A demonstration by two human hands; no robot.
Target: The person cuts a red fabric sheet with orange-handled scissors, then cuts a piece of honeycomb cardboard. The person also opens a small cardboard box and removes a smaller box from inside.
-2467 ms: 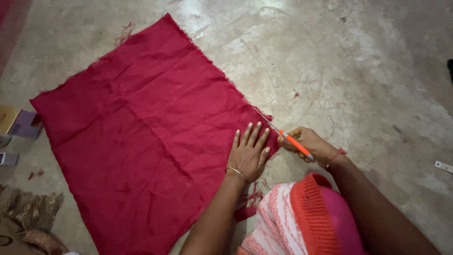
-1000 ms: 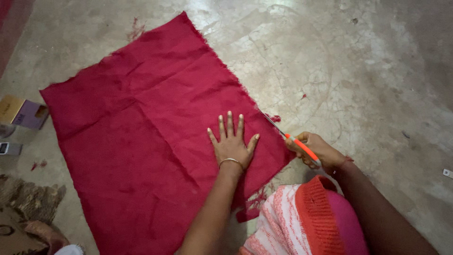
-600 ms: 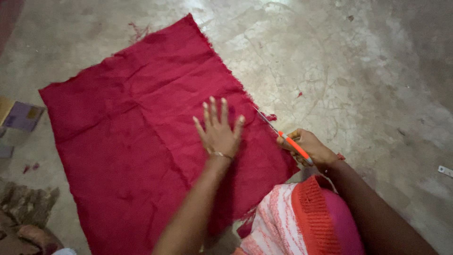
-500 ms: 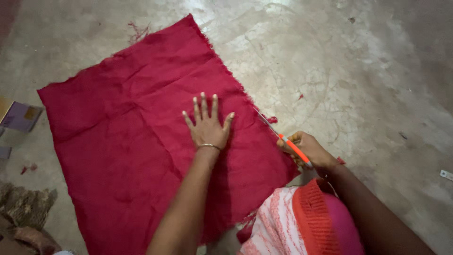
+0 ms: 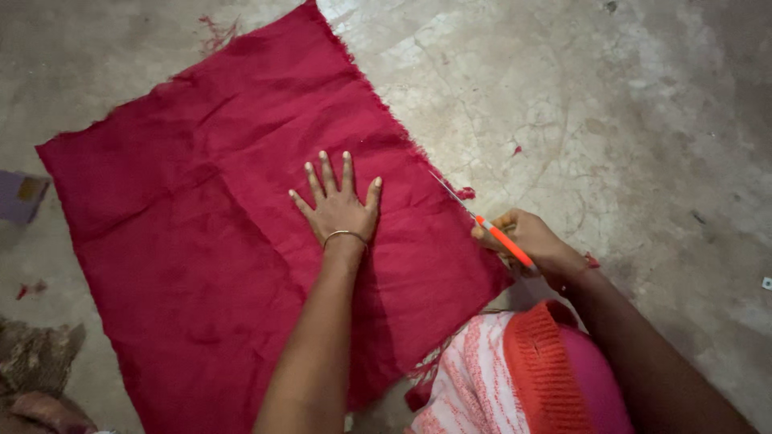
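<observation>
Red cloth (image 5: 201,209) is lying under the flat, spread left hand (image 5: 338,210); just beside it, the right hand (image 5: 531,241) is gripping orange-handled scissors (image 5: 486,227) at the frayed edge.

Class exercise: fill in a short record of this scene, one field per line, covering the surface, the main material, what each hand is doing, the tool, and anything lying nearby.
Surface: grey cracked concrete floor
Material: red cloth, spread flat, frayed edges
Left hand: pressed flat on the cloth, fingers spread, bangle on the wrist
Right hand: grips orange-handled scissors at the cloth's right edge
Nearby: red scrap by the blades; small box at far left
</observation>
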